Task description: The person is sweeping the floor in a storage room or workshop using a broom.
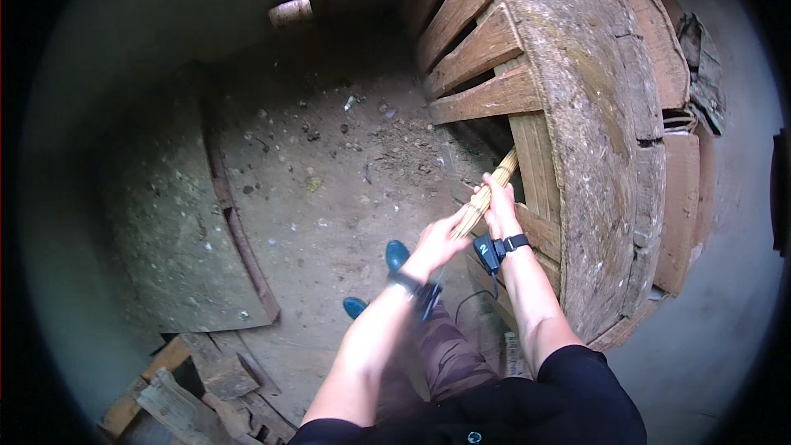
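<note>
Ref: wood crate (606, 115). Pale stick bundle (475, 217) just L of crate, upper end nr slats (486, 97). My L hand (437, 245) low on bundle, R hand (500, 210) higher; fingers of both wrapped round it. Status: bundle gripped; debris (409, 155) L of crate lies ungathered. How much left, can't tell.

The littered floor (321, 198) and scrap wood (185, 408) suggest a shed.
</note>
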### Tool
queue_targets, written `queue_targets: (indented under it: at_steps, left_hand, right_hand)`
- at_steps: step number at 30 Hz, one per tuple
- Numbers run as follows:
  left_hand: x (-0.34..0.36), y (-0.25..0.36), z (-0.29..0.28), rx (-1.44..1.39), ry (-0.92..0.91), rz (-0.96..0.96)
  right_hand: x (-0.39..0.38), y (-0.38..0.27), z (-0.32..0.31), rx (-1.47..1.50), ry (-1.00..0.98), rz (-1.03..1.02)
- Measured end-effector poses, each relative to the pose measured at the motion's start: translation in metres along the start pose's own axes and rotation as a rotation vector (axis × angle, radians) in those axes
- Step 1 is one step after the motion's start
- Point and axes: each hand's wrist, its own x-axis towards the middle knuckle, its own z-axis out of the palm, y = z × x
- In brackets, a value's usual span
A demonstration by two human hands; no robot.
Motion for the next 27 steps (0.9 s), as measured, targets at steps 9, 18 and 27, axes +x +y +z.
queue_targets:
  at_steps: [9, 18, 27]
  left_hand:
    - [-0.067, -0.017, -0.043, 0.325, -0.042, -0.207]
    - [-0.336, 0.08, -0.134, 0.714, 0.075, -0.473]
    - [-0.482, 0.19, -0.136, 0.909, 0.086, -0.484]
  right_hand:
    - [-0.011, 0.098, -0.006, -0.578, 0.035, 0.084]
    - [-0.28, 0.188, 0.057, -0.396, -0.518, 0.498]
    - [-0.369, 0.197, 0.052, 0.315, -0.623, 0.913]
